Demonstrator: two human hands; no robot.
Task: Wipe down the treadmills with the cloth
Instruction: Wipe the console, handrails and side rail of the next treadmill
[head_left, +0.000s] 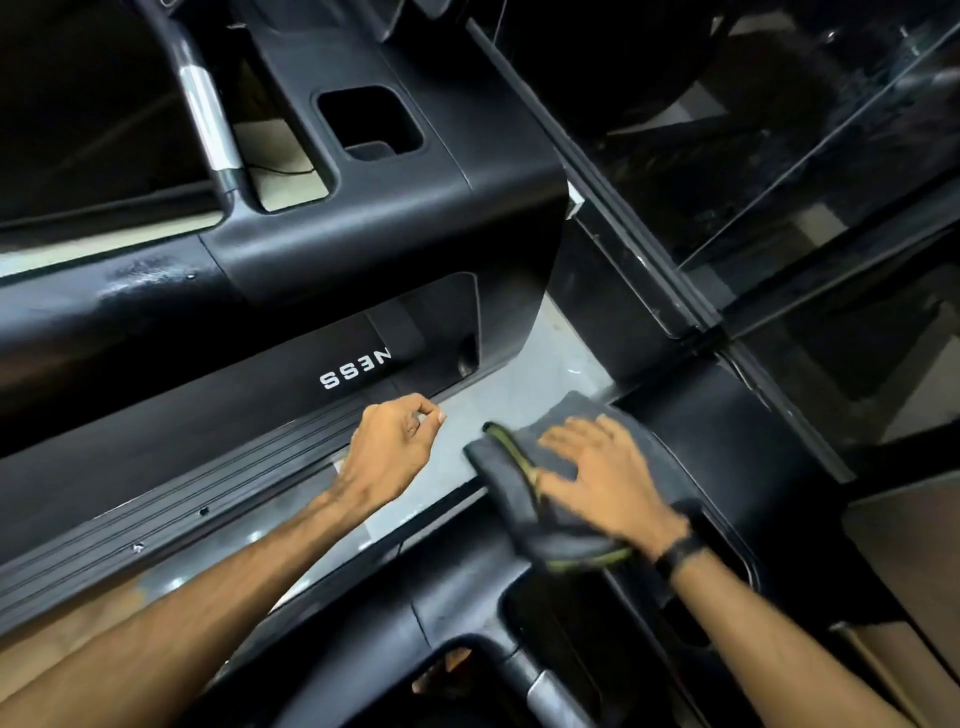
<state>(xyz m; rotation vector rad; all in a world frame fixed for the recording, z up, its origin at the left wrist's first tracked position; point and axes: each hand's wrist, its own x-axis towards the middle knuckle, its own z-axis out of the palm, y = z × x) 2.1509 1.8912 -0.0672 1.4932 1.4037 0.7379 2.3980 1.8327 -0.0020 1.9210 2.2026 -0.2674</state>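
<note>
A dark grey cloth (524, 483) with a yellow-green edge lies on the black plastic cover of the nearer treadmill (727, 447). My right hand (608, 478) lies flat on the cloth with fingers spread, pressing it down, and looks blurred. My left hand (397, 441) hovers over the gap between the two machines with its fingers curled, holding nothing. A second treadmill (322, 249) with white lettering on its side rail fills the upper left.
A strip of light floor (519, 395) runs between the two treadmills. A silver handrail (208, 114) stands at the upper left and another (550, 691) at the bottom. Dark glass panels with black frames (779, 223) close off the right side.
</note>
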